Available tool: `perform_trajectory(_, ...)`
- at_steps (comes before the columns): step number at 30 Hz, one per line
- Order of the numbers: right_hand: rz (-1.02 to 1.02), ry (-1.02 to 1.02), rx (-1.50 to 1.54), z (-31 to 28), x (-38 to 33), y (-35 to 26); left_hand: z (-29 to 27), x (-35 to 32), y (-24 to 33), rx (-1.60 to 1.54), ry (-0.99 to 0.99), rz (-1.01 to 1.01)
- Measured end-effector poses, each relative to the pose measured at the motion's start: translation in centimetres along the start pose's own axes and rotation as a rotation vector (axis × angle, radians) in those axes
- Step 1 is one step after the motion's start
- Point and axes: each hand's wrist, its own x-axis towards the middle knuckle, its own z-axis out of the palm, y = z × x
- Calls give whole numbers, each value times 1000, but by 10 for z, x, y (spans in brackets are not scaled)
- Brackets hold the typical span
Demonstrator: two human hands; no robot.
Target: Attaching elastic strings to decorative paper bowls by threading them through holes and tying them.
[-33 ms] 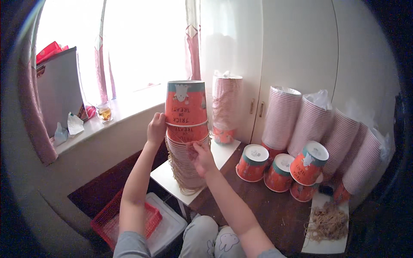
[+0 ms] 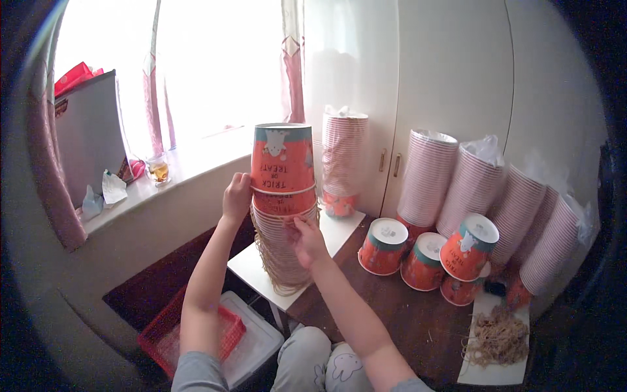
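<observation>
An upside-down orange and teal paper bucket (image 2: pixel 282 157) tops a tall nested stack of paper buckets (image 2: pixel 277 251) in front of me. My left hand (image 2: pixel 236 197) is closed at the left side of the top bucket, by its rim; some of its fingers are hidden. Lower down, my right hand (image 2: pixel 305 240) has its thumb and fingertips pinched together at the front rims of the stack. What it pinches is too small to make out. Tan strands of twine (image 2: pixel 260 251) hang along the stack's sides. The stack stands on a white board (image 2: pixel 253 266).
Several upturned orange buckets (image 2: pixel 381 247) stand on the dark brown table (image 2: pixel 392 320) at right. Behind them lean tall wrapped bucket stacks (image 2: pixel 428 183). A tangled twine heap (image 2: pixel 498 336) lies at the right front. A red basket (image 2: pixel 171 340) is low on the left; a glass (image 2: pixel 159 171) sits on the windowsill.
The top bucket sits very slightly lower over the one beneath it, covering more of its print. Both hands keep nearly the same places.
</observation>
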Motion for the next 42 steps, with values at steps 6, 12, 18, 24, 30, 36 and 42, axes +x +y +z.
perform_trajectory(6,-38,119,26,-16,-12,27,-19,-7,8,-31,49,-85)
perform_trajectory(12,-99,239,-65,-25,-21,19,-47,48,69,2,25,123)
perform_trajectory(18,-106,187,-15,-33,-27,15,-38,80,67,83,-194,179)
perform_trajectory(24,0,266,-90,-28,-34,-2,-35,71,72,46,-272,106)
perform_trajectory(30,-363,316,-573,-67,19,-13,-29,71,69,62,-310,128)
perform_trajectory(36,-437,287,-808,-58,49,-32,-29,72,71,41,-289,86)
perform_trajectory(42,-415,304,-899,-57,62,-36,-34,85,75,77,-398,104)
